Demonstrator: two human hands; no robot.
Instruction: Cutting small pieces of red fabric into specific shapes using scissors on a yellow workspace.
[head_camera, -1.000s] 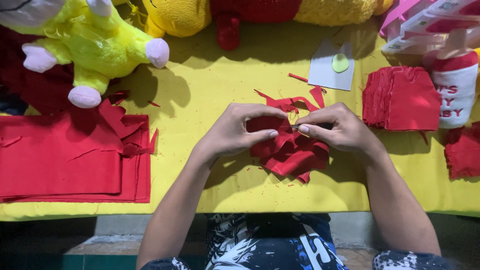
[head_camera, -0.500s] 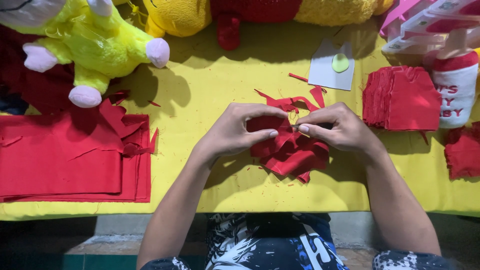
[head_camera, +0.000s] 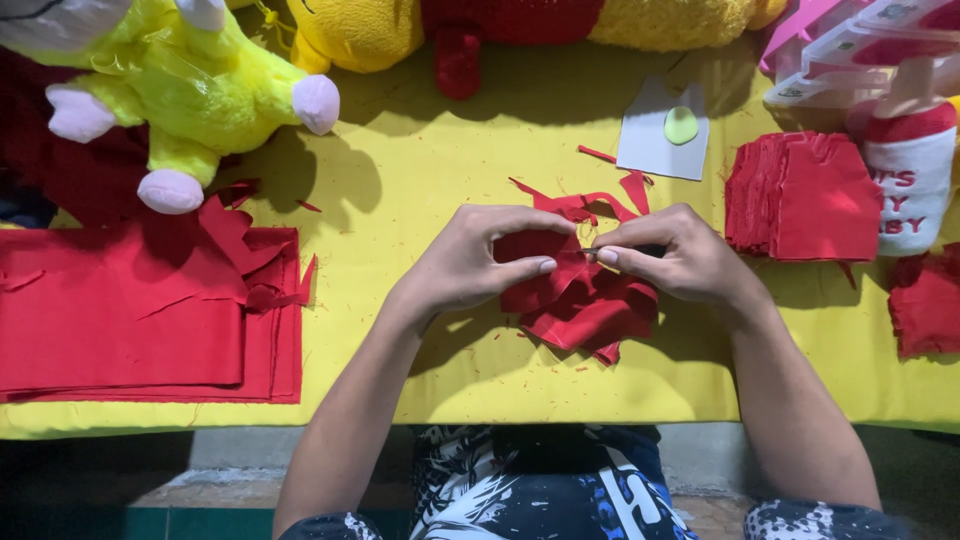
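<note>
Two hands meet over the red cloth (head_camera: 575, 305): my left hand (head_camera: 470, 265) pinches its upper edge (thumb underneath), my right hand (head_camera: 680, 255) pinches just beside it, rightward.

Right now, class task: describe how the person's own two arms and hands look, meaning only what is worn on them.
The left hand and right hand are bare: no gloves, rings, watch or bracelets show. Both forearms are uncovered to the elbow, with no sleeves on them. At the bottom edge near each elbow shows dark cloth with a white pattern, like the patterned clothing between the arms; whether those are sleeves cannot be told.
</note>
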